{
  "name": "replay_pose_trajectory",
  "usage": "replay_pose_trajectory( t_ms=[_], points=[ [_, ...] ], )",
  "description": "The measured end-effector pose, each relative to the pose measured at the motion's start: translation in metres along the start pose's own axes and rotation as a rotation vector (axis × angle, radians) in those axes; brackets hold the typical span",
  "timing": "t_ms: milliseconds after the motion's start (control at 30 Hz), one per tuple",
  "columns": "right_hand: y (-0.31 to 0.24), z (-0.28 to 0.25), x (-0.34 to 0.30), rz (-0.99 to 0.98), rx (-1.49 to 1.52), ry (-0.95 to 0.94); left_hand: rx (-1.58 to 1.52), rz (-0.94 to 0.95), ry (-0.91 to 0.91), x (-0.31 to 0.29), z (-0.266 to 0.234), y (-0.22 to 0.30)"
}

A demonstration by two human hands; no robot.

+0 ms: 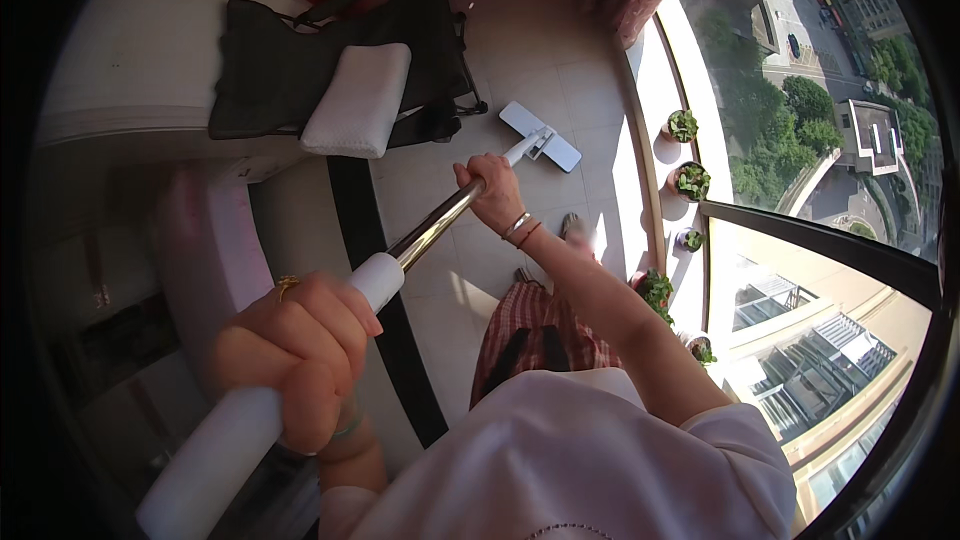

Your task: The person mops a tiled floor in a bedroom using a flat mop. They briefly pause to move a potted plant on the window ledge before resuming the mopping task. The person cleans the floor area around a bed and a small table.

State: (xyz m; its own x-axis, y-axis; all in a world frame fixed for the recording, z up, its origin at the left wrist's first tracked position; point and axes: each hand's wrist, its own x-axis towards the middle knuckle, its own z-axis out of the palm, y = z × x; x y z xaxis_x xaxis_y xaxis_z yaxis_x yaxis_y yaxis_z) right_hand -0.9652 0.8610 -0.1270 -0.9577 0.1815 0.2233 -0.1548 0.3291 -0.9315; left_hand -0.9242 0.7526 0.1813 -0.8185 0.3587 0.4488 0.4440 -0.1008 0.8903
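Here, our left hand (300,355) is wrapped around the white grip (378,280) and our right hand (494,198) is clenched on the metal pole (437,226), which slants forward and rightward to the flat mop head (562,152) on the floor (430,205), beyond the nearer right hand.

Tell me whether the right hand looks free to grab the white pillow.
Probably not yet: the right hand is closed around the mop pole, though nothing visible covers the white pillow.
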Motion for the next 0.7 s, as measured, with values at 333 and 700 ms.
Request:
replay_pose_trajectory(
  t_ms=[333,700],
  points=[
    [0.182,-0.089,0.171,-0.044,-0.149,-0.088,0.107,0.094,-0.128,0.059,0.078,-0.173],
    [0.188,-0.095,0.147,0.053,-0.175,-0.085,0.086,0.045,-0.184,0.067,0.082,-0.173]
  ],
)
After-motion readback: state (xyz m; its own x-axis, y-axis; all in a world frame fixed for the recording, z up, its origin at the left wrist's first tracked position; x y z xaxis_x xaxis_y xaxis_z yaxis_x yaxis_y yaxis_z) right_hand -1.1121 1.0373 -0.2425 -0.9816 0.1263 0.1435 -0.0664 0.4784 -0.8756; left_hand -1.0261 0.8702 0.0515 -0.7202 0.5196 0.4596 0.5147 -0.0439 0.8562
